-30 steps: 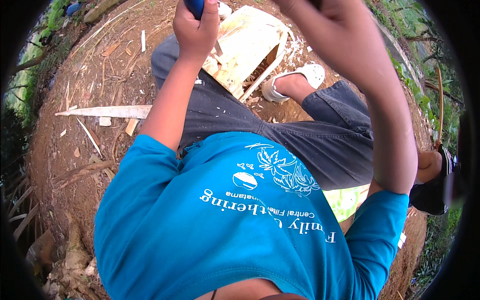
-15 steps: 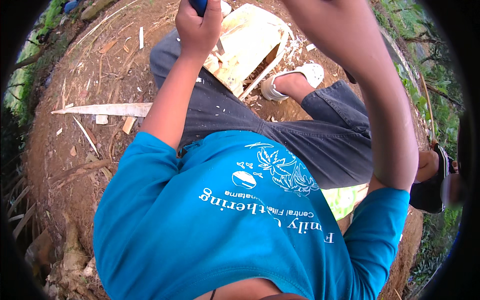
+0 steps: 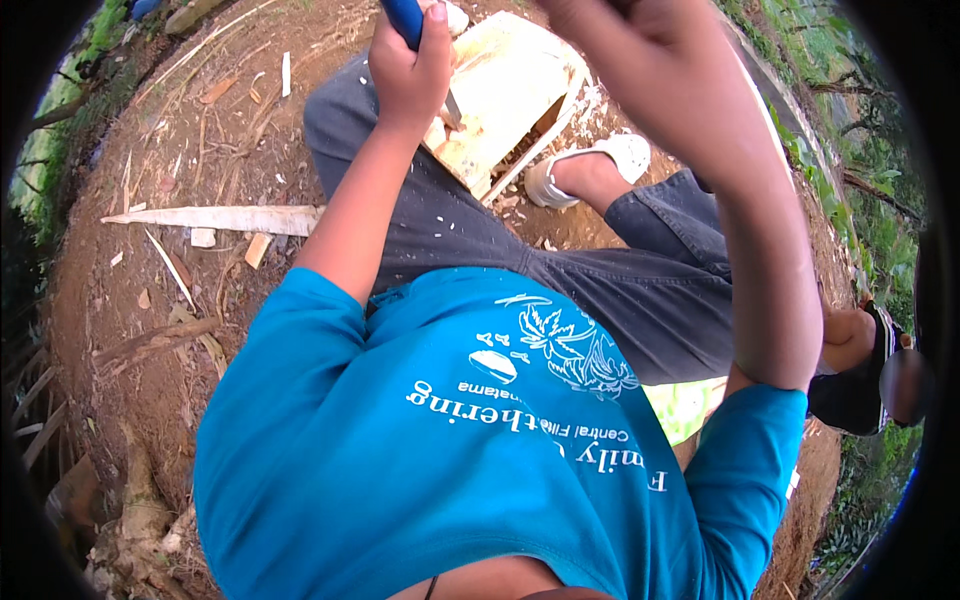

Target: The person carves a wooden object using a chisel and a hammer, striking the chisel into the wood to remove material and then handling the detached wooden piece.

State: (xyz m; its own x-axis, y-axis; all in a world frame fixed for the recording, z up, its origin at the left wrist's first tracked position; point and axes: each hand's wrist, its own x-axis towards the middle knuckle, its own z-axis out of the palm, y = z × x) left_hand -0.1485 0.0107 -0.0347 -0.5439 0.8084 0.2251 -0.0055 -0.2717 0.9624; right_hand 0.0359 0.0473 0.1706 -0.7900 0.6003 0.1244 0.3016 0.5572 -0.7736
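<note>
My left hand point(image 3: 408, 75) is closed round the blue handle point(image 3: 403, 20) of a chisel. Below the fist its metal blade point(image 3: 453, 112) slants down to the near left edge of a pale wooden block point(image 3: 510, 85). The block lies by my left leg, with a dark hollow in its side and chips on it. My right hand point(image 3: 635, 55) is raised at the top edge, right of the block. It is blurred and partly cut off; its fingers look curled, and whatever they hold is out of the picture.
Brown soil bears wood chips and shavings. A long pointed wooden strip point(image 3: 215, 218) lies left of my leg, near small offcuts point(image 3: 258, 249). My foot in a white clog point(image 3: 590, 168) is right of the block. Another person's foot point(image 3: 885, 365) shows at the far right.
My left hand has shifted slightly right and down with the chisel, showing more of its handle. The right hand has come lower, and more of it shows.
</note>
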